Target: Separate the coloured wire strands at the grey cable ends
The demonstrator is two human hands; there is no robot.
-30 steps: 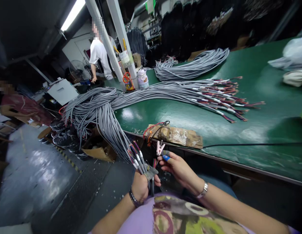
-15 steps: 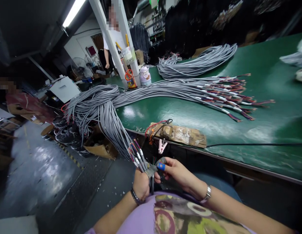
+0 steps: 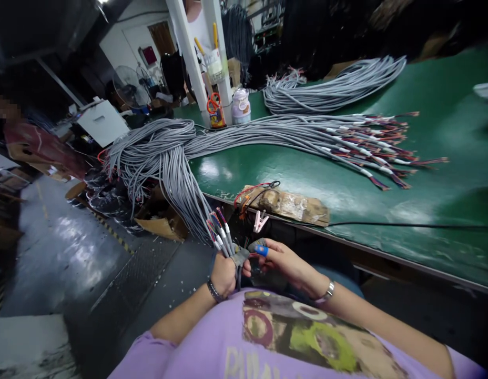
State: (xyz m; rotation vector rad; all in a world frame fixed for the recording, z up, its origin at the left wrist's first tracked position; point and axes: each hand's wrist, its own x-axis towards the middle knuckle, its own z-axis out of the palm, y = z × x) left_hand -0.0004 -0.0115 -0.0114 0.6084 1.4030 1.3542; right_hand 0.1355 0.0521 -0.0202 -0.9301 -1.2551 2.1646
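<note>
L hand [image 3: 223, 275]: ours, closed round grey cables [image 3: 227, 249], just off the desk [image 3: 244, 168].
R hand [image 3: 285, 261]: fingertips at thin wires [image 3: 252, 255]; can't tell if gripped.
Wires: we're prob. handling ends singly; next move calls for steady L hold, fine R pinch.
Desk: green, glossy, w/ more cables [image 3: 263, 138] across.
Fan [image 3: 130, 87]: at back, dim lighting.

A green bench [image 3: 437, 197] carried a lilac bottle [image 3: 241, 107]. Just left of the bottle stood a yellow-and-red container [image 3: 217, 118]; right of the bottle lay a grey cable coil [image 3: 331, 93]; before the bottle, a long grey cable bundle [image 3: 267, 135] and, well in front, a brown slab [image 3: 295, 204].
</note>
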